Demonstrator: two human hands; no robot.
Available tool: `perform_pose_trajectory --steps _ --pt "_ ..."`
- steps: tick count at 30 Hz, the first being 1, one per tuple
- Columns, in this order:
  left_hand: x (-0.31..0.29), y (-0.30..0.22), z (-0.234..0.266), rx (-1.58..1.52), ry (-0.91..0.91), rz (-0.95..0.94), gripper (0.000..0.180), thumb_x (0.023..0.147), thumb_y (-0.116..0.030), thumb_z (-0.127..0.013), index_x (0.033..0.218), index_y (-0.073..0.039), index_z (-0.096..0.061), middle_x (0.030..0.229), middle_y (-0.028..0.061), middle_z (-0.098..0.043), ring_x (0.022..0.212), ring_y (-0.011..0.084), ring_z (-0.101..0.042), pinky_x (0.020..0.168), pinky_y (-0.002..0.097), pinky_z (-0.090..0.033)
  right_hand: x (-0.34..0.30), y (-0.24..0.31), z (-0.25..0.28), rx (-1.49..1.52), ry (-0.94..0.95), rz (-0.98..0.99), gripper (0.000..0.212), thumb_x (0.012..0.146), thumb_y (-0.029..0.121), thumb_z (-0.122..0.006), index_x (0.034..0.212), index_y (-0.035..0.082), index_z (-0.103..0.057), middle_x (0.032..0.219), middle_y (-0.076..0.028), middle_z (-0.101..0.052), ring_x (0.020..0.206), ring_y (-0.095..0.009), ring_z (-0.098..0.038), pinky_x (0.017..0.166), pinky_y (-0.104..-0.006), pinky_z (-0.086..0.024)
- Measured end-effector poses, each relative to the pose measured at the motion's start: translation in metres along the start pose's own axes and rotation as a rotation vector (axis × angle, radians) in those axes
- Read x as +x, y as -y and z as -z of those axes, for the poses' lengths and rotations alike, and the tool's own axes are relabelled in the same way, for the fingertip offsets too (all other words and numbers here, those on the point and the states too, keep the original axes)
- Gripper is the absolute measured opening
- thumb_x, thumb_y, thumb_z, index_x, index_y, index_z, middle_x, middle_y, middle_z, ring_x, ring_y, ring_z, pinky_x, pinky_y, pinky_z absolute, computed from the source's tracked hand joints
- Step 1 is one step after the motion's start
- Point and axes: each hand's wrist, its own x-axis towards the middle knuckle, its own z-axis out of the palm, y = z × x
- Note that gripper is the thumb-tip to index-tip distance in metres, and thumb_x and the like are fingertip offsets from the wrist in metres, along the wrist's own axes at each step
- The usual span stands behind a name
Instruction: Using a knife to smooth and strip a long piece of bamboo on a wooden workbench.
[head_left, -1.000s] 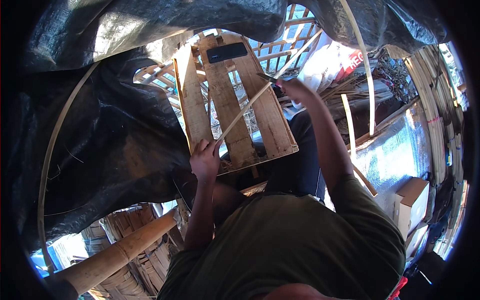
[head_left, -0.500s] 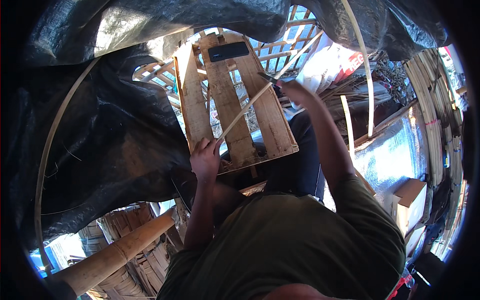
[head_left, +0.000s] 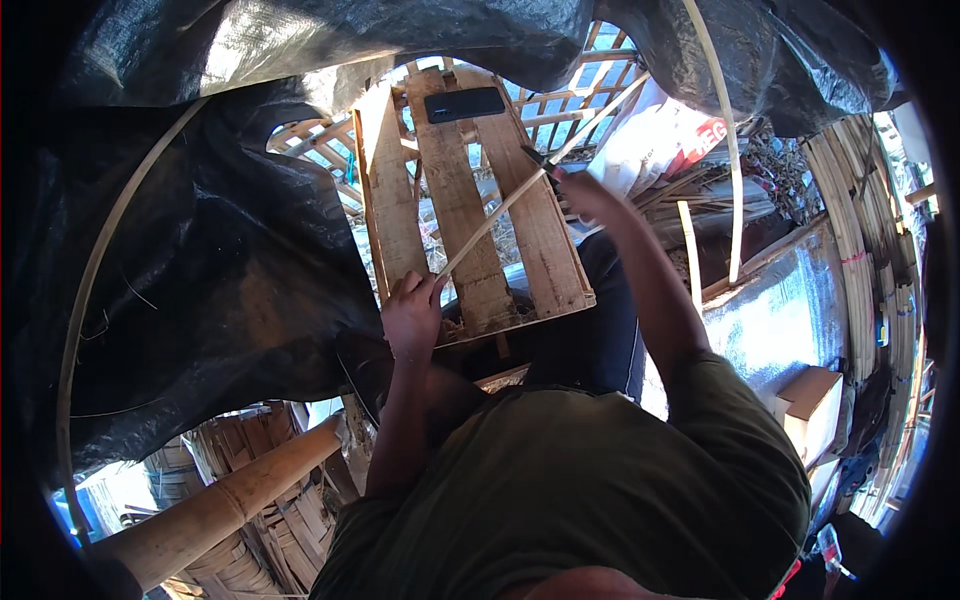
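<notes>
The place is a shelter closed in by black plastic sheeting, which hangs at the left and also over the top edge of the view. Behind the work there is a bamboo lattice, with light coming through. In front of the person stands a slatted wooden board made of three planks, with gaps between them. On its far end lies one black smartphone, apart from the work.

One long bamboo strip crosses over the board diagonally, and its far part passes just beside a white sack with red print. The left hand is closed around the near end of this strip. The right hand grips one knife, whose blade is at the strip; I cannot tell if it touches.

Two more pale strips rise at the right, one long and one short, and one curved strip runs along the sheeting at the left. One thick bamboo pole lies at the lower left. At the right are one cardboard box, a silvery sheet and many stacked bamboo slats, too many for counting.
</notes>
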Motion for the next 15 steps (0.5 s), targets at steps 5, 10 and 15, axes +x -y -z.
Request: perform_pose_trajectory --steps 5,10,15 --pt "0.0 -0.001 -0.002 -0.001 0.001 0.004 0.021 0.09 -0.027 -0.07 0.081 -0.009 -0.069 0.076 0.0055 -0.055 0.074 0.0247 -0.061 0.063 0.0401 -0.049 0.001 -0.001 0.024 0.119 -0.441 0.031 0.038 0.103 0.036 -0.055 0.085 0.002 -0.06 0.059 -0.004 -0.051 0.043 -0.017 -0.044 0.043 -0.0342 -0.038" --pt "0.003 -0.004 0.001 -0.026 0.006 -0.007 0.02 0.09 -0.028 -0.07 0.082 -0.009 -0.07 0.077 0.0053 -0.056 0.074 0.0248 -0.061 0.064 0.0396 -0.05 -0.009 0.007 0.046 0.096 0.127 0.048 0.037 0.103 0.032 -0.049 0.086 0.001 -0.058 0.054 0.003 -0.036 0.041 -0.009 -0.034 0.037 -0.0279 -0.031" --pt "-0.005 0.007 -0.001 -0.005 0.004 0.034 0.019 0.088 -0.027 -0.072 0.082 -0.009 -0.07 0.078 0.0052 -0.058 0.075 0.0254 -0.062 0.063 0.0398 -0.051 -0.089 0.052 -0.03 -0.203 0.493 -0.124 0.038 0.103 0.039 -0.053 0.08 0.01 -0.052 0.058 0.006 -0.036 0.041 -0.005 -0.03 0.034 -0.0234 -0.024"
